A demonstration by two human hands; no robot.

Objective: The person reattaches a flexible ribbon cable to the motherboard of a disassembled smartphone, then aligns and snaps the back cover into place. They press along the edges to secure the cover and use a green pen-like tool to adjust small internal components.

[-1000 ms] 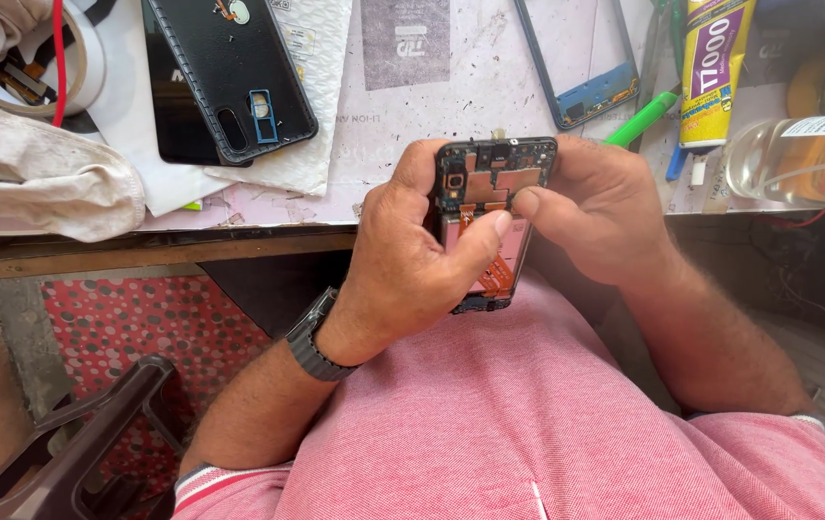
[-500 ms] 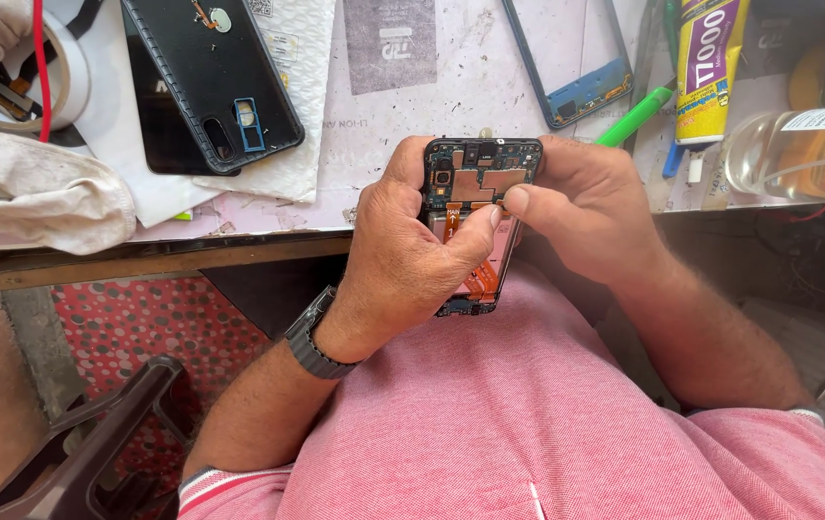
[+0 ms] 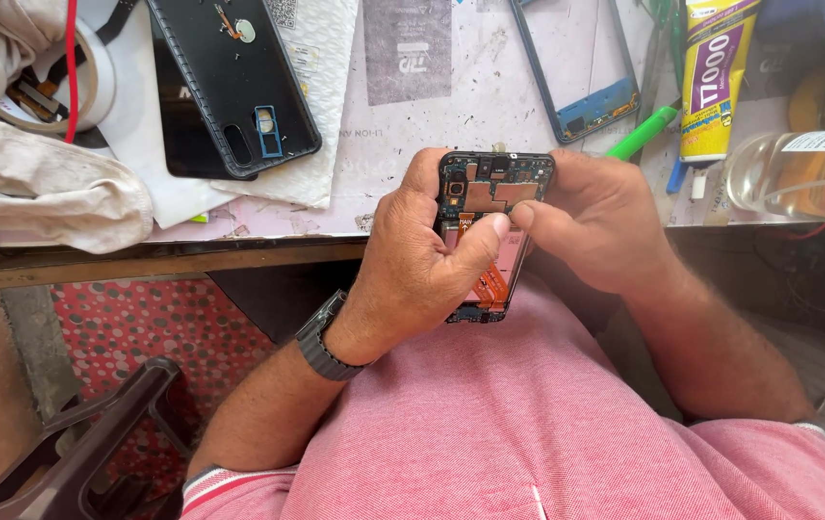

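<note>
Shifted slightly toward the surface's [image 3: 412,135] near edge since the earlier frame: opened phone [image 3: 489,207], back cover off, circuit parts exposed. Held above the person's lap, between both hands. Left hand [image 3: 422,270] grips its left side, thumb across the middle. Right hand [image 3: 605,226] clasps the right edge, fingertip meeting that thumb. Likely light, stiff, fragile inside; best taken by the frame edges. Black back cover [image 3: 239,87] lies up-left of the phone.

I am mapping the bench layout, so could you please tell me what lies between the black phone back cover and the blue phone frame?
In the head view, a grey rectangular sheet lies on the worktop between the black back cover and the blue frame.
</note>
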